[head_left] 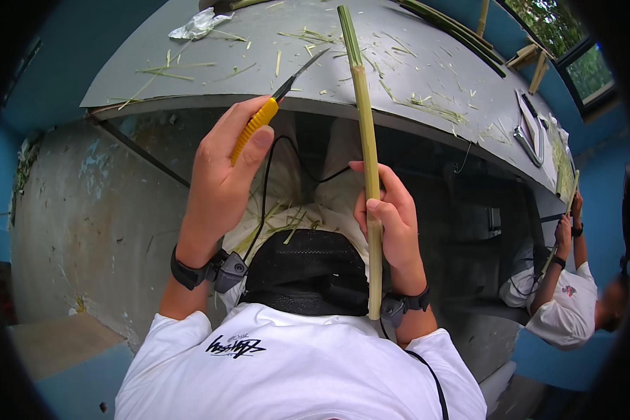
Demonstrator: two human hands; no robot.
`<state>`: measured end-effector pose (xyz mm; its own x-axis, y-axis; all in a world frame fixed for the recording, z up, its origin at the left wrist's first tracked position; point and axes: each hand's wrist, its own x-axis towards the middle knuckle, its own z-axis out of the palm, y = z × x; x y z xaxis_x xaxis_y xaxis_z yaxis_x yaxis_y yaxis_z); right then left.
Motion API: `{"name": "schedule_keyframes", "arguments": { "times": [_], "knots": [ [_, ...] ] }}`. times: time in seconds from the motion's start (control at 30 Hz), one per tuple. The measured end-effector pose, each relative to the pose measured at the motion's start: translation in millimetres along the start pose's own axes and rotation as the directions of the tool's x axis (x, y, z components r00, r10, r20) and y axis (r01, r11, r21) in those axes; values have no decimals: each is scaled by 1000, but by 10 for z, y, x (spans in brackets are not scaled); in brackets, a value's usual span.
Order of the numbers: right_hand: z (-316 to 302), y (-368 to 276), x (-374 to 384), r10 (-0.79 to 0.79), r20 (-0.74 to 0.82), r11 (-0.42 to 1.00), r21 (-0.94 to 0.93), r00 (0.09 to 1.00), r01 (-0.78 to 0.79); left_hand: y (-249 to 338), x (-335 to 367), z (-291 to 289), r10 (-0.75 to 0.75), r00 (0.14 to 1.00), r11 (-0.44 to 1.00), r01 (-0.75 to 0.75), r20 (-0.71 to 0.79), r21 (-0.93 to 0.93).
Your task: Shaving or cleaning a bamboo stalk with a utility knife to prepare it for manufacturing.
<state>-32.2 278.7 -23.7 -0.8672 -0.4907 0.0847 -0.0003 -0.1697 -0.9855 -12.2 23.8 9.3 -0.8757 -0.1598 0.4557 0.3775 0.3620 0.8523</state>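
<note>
One long stick (369, 140) passes just to the 3 o'clock side of my view's centre, its top at 12 and its foot at 5. My right fingers (393, 183), at 3 o'clock, are wrapped around its lower half. At 10 o'clock, my left fingers (257, 145) grip a yellow knife (264, 115), blade bare, aimed between 1 and 2, clear of the stick. Beyond, the grey desk (136, 59) carries scattered shavings (437, 110), a crumpled wrapper (197, 24) at 11 and a saw (540, 143) at 2. At 4 o'clock sits a co-worker (563, 311).
</note>
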Motion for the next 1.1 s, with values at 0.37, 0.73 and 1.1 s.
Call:
{"name": "schedule_keyframes", "arguments": {
  "times": [0.37, 0.73, 1.1],
  "knots": [
    [305, 382, -306, 31, -24, 969, -245, 999, -36, -50, -104, -52, 1, 976, 977, -47, 217, 207],
    [309, 431, -332, 32, 8, 967, -255, 999, -29, -105, -53, -142, 38, 987, 890, -105, 158, 444],
    [299, 447, -329, 42, 14, 975, -217, 999, -38, -142, 9, -145, 12, 986, 866, -93, 165, 492]
  ]
}}
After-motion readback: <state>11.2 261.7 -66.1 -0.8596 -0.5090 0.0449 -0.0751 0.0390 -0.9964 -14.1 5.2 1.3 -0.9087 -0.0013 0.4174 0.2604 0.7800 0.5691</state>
